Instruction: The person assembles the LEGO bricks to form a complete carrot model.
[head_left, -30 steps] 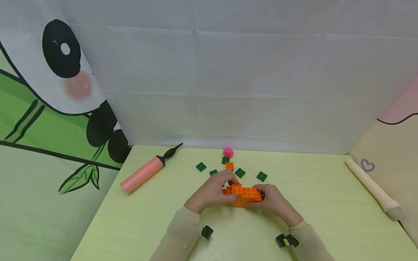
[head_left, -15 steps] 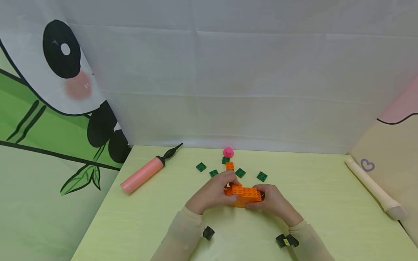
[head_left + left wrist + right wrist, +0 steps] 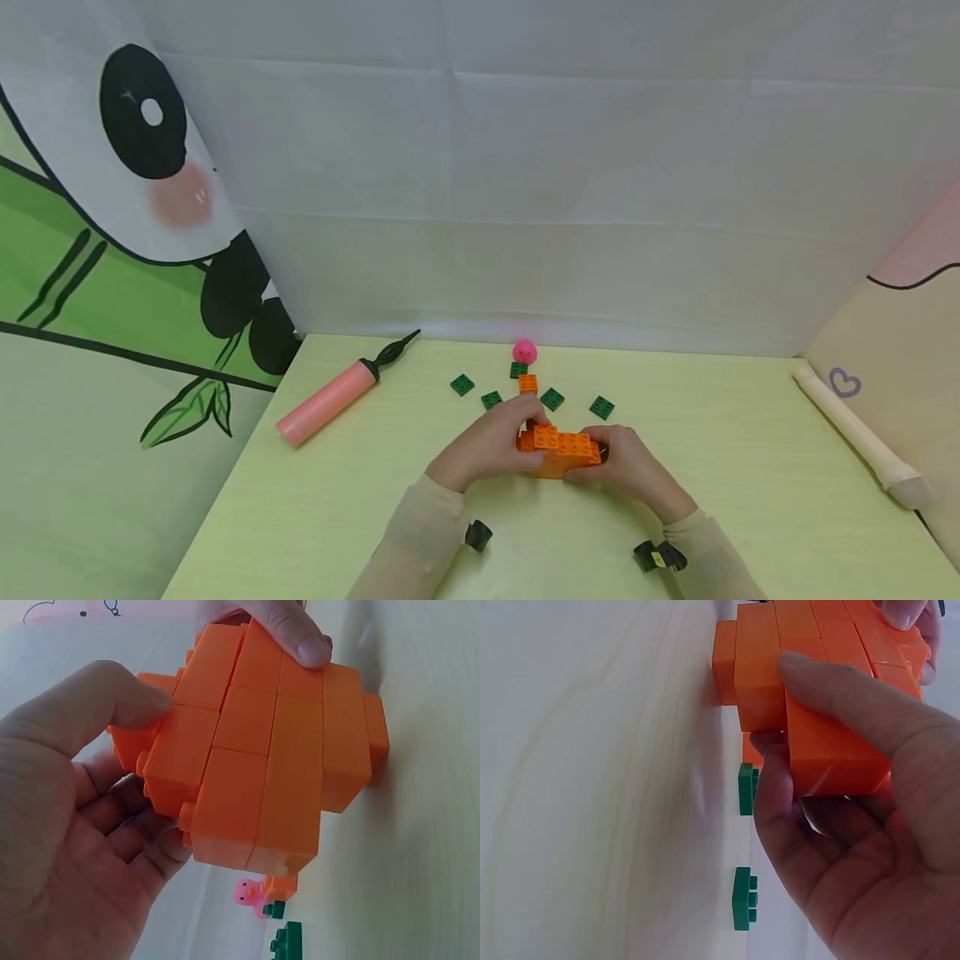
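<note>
A stepped build of joined orange toy bricks (image 3: 566, 457) stands upright on the table in front of me. My left hand (image 3: 489, 447) grips its upper left end. In the left wrist view the left thumb (image 3: 124, 697) presses near a small orange brick (image 3: 135, 744) at the build's edge, with the fingers curled behind. My right hand (image 3: 636, 468) holds the right end, thumb on the near face and fingers around the back, as the right wrist view shows. The far side of the build is hidden in the head view.
Beyond the hands lie several green bricks (image 3: 552, 399) and a loose orange brick (image 3: 528, 383). Behind them sits a pink toy duck (image 3: 525, 351). A pink hand pump (image 3: 330, 402) lies at the back left, and a long pale rod-like object (image 3: 855, 433) along the right edge.
My left hand has shifted very slightly to the right, and the build's left end has come slightly inward. The right hand stays almost still.
</note>
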`<action>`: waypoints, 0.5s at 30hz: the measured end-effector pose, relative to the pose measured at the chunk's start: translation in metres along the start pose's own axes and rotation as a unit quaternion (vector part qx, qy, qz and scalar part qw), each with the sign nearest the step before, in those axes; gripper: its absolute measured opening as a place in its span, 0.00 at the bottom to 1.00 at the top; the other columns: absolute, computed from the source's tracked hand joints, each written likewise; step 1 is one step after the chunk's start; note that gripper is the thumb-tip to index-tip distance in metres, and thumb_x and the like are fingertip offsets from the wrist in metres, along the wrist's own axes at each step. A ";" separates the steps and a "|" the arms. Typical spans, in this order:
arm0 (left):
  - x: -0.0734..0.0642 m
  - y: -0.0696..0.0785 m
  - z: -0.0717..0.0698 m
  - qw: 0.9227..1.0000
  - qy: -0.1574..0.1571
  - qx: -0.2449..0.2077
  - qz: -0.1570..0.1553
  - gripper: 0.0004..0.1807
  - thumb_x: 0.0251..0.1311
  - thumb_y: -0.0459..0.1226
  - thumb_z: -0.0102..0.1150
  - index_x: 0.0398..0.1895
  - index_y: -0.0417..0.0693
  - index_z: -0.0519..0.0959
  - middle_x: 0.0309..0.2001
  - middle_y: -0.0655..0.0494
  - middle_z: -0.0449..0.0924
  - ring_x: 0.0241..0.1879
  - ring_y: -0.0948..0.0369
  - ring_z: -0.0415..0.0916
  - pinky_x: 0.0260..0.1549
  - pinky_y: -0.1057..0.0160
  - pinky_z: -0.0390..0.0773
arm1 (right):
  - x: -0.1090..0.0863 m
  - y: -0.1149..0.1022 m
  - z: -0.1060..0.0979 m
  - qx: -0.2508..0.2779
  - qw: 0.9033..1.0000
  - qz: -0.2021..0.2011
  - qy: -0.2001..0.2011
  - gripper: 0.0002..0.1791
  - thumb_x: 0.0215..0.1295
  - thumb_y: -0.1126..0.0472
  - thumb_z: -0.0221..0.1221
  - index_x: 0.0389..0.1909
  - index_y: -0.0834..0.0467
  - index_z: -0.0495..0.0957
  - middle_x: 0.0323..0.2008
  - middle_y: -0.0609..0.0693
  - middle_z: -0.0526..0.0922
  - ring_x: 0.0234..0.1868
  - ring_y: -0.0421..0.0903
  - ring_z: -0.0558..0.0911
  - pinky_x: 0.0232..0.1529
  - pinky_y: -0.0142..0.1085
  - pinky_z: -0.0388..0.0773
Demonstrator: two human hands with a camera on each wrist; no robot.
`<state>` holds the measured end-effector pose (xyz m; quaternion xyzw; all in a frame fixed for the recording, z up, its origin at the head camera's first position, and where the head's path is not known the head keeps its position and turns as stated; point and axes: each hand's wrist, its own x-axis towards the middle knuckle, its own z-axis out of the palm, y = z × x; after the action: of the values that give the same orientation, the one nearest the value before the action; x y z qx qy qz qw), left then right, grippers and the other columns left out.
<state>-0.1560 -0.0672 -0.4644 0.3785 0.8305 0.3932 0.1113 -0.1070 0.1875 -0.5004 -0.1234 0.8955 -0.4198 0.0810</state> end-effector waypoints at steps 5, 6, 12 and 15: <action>-0.001 -0.005 -0.001 1.000 0.000 -0.008 0.000 0.14 0.58 0.36 0.70 0.45 0.58 0.78 0.42 0.67 0.77 0.40 0.64 0.72 0.39 0.66 0.76 | 0.000 -0.002 0.000 -0.002 1.000 0.004 0.001 0.16 0.55 0.54 0.79 0.41 0.53 0.86 0.33 0.41 0.83 0.35 0.45 0.77 0.39 0.35 0.75; -0.001 -0.005 -0.001 1.000 -0.001 -0.009 0.002 0.14 0.59 0.36 0.71 0.45 0.58 0.78 0.42 0.67 0.77 0.40 0.64 0.72 0.39 0.66 0.76 | 0.000 -0.002 0.000 -0.001 1.000 0.004 0.000 0.16 0.55 0.54 0.79 0.42 0.53 0.86 0.34 0.41 0.83 0.35 0.45 0.77 0.39 0.35 0.75; -0.002 -0.006 -0.001 1.000 -0.002 -0.013 0.006 0.13 0.62 0.38 0.72 0.45 0.58 0.78 0.42 0.67 0.76 0.41 0.64 0.72 0.39 0.65 0.76 | 0.000 -0.003 0.000 0.003 1.000 0.002 -0.002 0.16 0.55 0.55 0.79 0.42 0.54 0.86 0.34 0.42 0.83 0.35 0.46 0.76 0.38 0.35 0.76; -0.002 -0.004 -0.002 1.000 -0.002 -0.020 0.005 0.13 0.62 0.37 0.72 0.44 0.58 0.78 0.41 0.66 0.76 0.41 0.63 0.72 0.39 0.65 0.76 | 0.000 -0.003 0.000 0.003 1.000 0.005 -0.001 0.16 0.56 0.55 0.79 0.41 0.54 0.86 0.34 0.42 0.83 0.35 0.45 0.77 0.38 0.35 0.76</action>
<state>-0.1576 -0.0714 -0.4669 0.3811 0.8202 0.4098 0.1183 -0.1061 0.1854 -0.4982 -0.1189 0.8949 -0.4218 0.0840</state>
